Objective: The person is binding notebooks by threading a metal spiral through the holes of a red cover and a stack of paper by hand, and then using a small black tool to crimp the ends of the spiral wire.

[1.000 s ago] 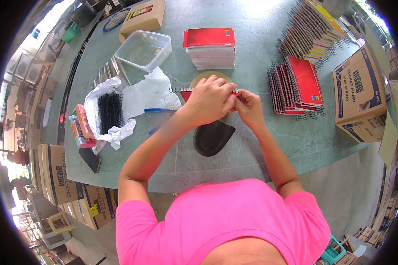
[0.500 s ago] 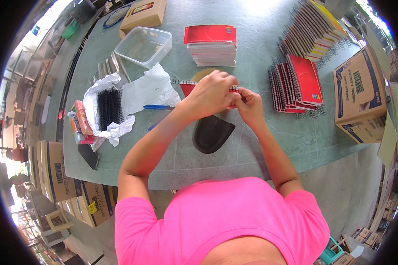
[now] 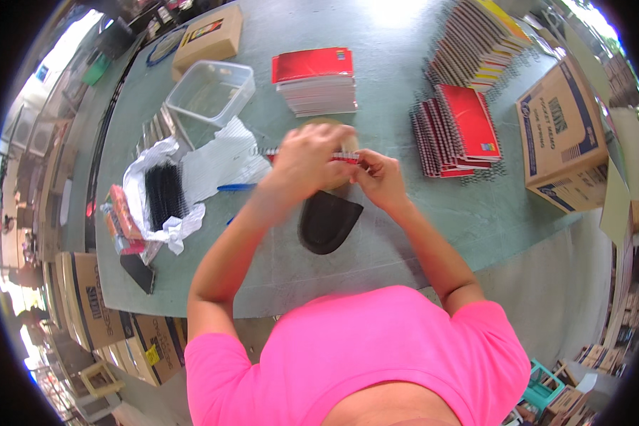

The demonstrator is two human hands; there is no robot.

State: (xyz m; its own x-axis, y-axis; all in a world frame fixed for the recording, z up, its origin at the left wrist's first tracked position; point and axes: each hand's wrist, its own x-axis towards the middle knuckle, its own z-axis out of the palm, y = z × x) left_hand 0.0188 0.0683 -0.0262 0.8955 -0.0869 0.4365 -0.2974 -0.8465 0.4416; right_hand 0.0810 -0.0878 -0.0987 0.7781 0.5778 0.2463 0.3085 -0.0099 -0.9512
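My left hand (image 3: 307, 160) is closed over a small red notebook (image 3: 346, 157), fingers slightly blurred, and covers most of it. A wire or plastic coil (image 3: 263, 151) runs along the notebook's near edge and sticks out past its left end. At the right end of that edge, my right hand (image 3: 380, 177) pinches the coil's tip between thumb and fingers. Under the hands lies a round tan disc (image 3: 326, 128), mostly hidden. A dark rounded pad (image 3: 328, 221) rests on the table just below them.
Beyond my hands stands a stack of red-covered pads (image 3: 312, 65). To the right are coiled red notebooks (image 3: 468, 124), more coiled books (image 3: 468, 50) and a carton (image 3: 564, 135). Leftward lie black coils (image 3: 165, 190) on white paper, a clear tub (image 3: 213, 92) and a blue tool (image 3: 236, 187).
The whole view has shifted, with the table's things now further left. My left hand has slid slightly left along the notebook, baring more coiled edge between the hands. My right hand still pinches the end.
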